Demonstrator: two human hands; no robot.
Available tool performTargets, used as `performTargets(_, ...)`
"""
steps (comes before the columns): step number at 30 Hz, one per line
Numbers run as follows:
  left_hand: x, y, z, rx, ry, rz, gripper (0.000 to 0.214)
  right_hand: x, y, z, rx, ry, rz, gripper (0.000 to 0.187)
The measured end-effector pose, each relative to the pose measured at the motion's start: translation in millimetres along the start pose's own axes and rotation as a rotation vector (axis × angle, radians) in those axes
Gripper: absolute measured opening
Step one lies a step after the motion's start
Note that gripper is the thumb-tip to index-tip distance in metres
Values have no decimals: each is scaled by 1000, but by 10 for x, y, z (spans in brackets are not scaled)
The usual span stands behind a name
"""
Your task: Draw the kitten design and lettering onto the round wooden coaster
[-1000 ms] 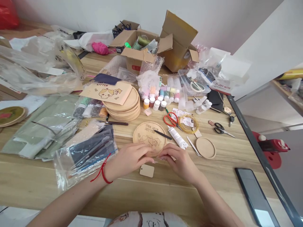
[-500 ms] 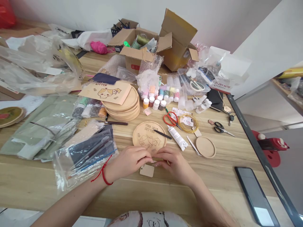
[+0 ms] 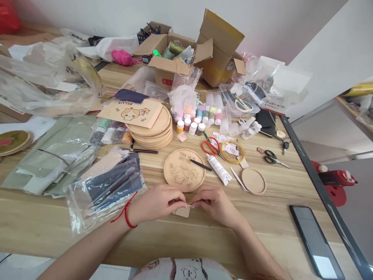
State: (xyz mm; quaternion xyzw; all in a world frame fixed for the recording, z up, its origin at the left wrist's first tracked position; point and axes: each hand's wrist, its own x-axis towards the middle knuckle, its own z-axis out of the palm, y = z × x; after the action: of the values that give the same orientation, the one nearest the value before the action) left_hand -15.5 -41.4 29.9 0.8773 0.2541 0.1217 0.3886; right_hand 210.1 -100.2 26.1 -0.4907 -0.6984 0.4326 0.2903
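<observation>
My left hand (image 3: 163, 200) and my right hand (image 3: 214, 204) meet fingertip to fingertip, each in a pinch. Between them shows a small gold-coloured piece (image 3: 189, 202), too small to make out fully. Right below the fingertips lies a pale wooden tag (image 3: 182, 212), partly covered by them. Just beyond the hands rests a round wooden plate (image 3: 171, 181) with a kitten outline and lettering. A pair of black tweezers (image 3: 201, 165) lies across that plate.
Behind the plate are red-handled scissors (image 3: 210, 147), a coil of gold wire (image 3: 243, 149), a white tube (image 3: 219, 171) and several paint jars (image 3: 192, 128). Stacked wooden plates (image 3: 153, 142) and plastic bags (image 3: 101, 202) are at left. A phone (image 3: 316, 241) lies at right.
Both hands have come slightly down towards me, and the fingertips now cover more of the wooden tag. The gold-coloured piece shows between them now.
</observation>
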Motion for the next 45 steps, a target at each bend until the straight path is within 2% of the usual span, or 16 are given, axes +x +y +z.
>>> performTargets(13, -51, -6, 1, -41, -76, -44, 20, -68, 19, -38, 93, -59, 55, 13)
performTargets(19, -53, 4, -19, -73, -14, -25, 29, -70, -20, -23, 157, -56, 92, 9)
performTargets(25, -46, 23, -7, -187, -7, -86, 28, -55, -27, 38, 237, -56, 130, 8)
performTargets(33, -38, 37, 47, -164, -7, -93, 31, -72, 9, 85, 306, -61, 154, 15)
performTargets(45, -23, 46, 68, -180, 39, -137, 32, -72, 1, 89, 296, -46, 139, 17)
